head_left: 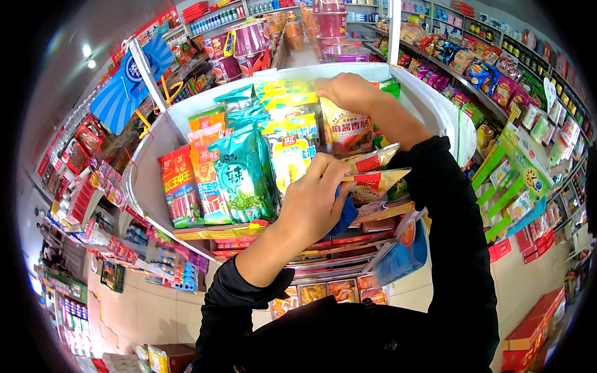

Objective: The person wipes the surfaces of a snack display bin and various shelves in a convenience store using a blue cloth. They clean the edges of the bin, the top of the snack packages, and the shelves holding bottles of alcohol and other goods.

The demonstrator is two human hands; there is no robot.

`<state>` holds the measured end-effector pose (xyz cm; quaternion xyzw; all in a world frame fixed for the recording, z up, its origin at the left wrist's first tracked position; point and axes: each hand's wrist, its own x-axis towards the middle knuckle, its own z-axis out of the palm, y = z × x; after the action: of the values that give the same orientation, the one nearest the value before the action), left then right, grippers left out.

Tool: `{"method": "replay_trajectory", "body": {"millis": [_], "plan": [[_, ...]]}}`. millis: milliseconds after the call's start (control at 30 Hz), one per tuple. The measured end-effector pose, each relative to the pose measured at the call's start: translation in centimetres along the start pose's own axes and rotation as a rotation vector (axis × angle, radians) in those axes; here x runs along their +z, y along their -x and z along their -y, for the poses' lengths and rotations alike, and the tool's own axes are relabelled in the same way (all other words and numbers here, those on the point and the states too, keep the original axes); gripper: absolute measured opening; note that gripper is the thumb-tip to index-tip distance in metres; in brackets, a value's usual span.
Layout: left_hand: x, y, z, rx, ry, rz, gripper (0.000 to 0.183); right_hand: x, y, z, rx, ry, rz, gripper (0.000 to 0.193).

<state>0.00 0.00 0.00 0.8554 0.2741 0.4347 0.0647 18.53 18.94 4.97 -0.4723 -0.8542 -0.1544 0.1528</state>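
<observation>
A white-rimmed display bin (142, 193) holds upright bags of packaged sausages in front of me. My left hand (314, 196) is closed at the bin's near side, with a crumpled blue cloth-like thing (345, 217) showing under its fingers. Beside those fingers, a gold-and-red packet (379, 181) juts out to the right. At the back, my right hand (349, 93) has curled fingers against a blurred yellow packet (298, 87); the fingertips are partly hidden. Below this hand stands a pale yellow sausage bag (345, 130). Green bags (244, 171) and a red-orange bag (177, 183) fill the left side.
Purple tubs (333, 25) are stacked behind the bin. Shelves of snack bags (479, 71) run along the right. A green rack (513, 180) stands beside the bin, and a red box (535, 326) rests on the tiled floor at lower right.
</observation>
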Motion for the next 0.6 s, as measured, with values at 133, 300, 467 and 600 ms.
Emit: {"method": "replay_trajectory", "body": {"millis": [133, 300, 467, 600], "plan": [[-1.2, -0.8, 0.8, 0.063, -0.067, -0.002, 0.021, 1.3, -1.9, -0.7, -0.007, 0.003, -0.115, 0.023], [-0.6, -0.8, 0.8, 0.066, -0.061, -0.030, 0.022, 4.8, -1.5, -1.0, -0.017, 0.218, -0.347, 0.016], [0.1, -0.6, 0.7, 0.064, -0.051, -0.066, 0.023, 5.1, -1.0, -0.8, -0.009, 0.150, -0.407, 0.020], [0.1, -0.6, 0.3, 0.060, -0.049, -0.062, 0.023, 3.6, 1.0, 0.5, 0.010, 0.096, -0.805, 0.036]]}}
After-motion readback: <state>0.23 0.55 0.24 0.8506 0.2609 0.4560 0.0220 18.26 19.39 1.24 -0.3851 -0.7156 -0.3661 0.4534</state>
